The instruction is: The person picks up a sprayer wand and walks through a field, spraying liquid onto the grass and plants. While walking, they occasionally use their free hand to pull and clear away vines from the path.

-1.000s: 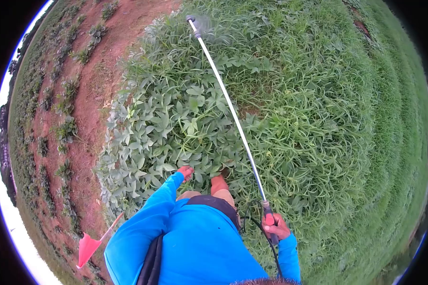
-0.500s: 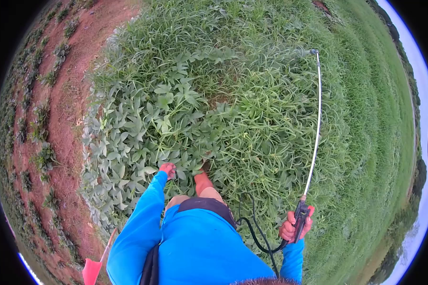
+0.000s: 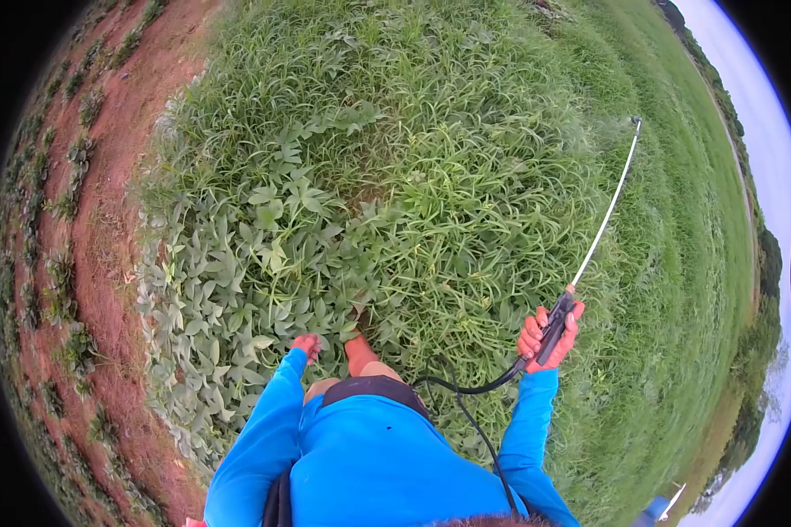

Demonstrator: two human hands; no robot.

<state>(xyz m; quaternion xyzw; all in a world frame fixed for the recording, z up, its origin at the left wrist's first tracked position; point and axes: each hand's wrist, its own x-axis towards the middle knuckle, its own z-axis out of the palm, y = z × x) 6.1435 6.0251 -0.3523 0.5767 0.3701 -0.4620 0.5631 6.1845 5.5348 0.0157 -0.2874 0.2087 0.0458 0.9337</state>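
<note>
My right hand (image 3: 549, 338) is wrapped round the black handle of a sprayer wand (image 3: 605, 218). Its long pale lance points up and away to the right over the grass, and a faint mist hangs near the nozzle (image 3: 637, 120). From the handle's lower end a black hose (image 3: 479, 386) loops back toward my waist. My left hand (image 3: 308, 346) hangs low in front of me with its fingers curled and nothing visible in them. Broad-leaved plants (image 3: 215, 290) grow close around it. One bare lower leg (image 3: 359, 351) stands among the leaves.
Dense tall grass (image 3: 466, 202) covers the ground ahead and to the right. A strip of reddish soil (image 3: 105, 263) with rows of low plants runs along the left. A blurred blue shape (image 3: 652, 509) with a white stick shows at lower right.
My right hand has risen, and the wand has swung to the right, its nozzle now farther over the grass. The pink object at lower left has almost left the view.
</note>
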